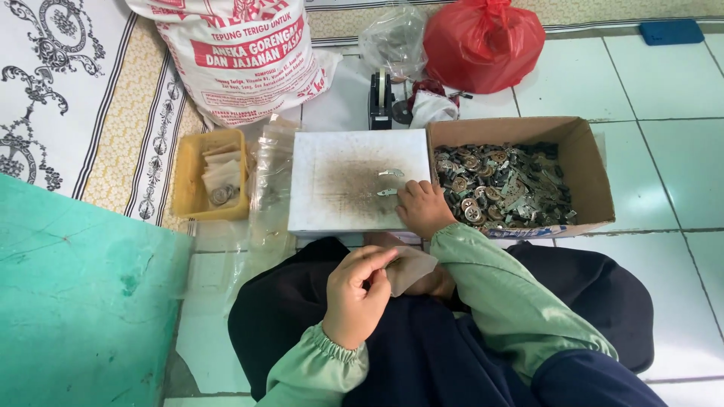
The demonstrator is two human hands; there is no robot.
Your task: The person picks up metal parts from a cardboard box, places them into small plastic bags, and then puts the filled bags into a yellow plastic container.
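Observation:
My left hand (360, 295) pinches a small clear plastic pouch (411, 267) above my lap, fingers closed on its edge. Resting on the right edge of a stained white board (339, 181), my right hand (424, 207) has its fingertips on a small metal piece (387, 192). A second metal piece (391, 173) lies just above it on the board. Right of the board stands an open cardboard box (588, 162) full of several small metal parts (501, 185).
A yellow tray (185, 177) with pouches and round parts sits left of the board, clear bags (268, 196) beside it. Behind are a printed sack (241, 56), a tape dispenser (381, 98), a red plastic bag (483, 41). A green surface (75, 294) is at the left.

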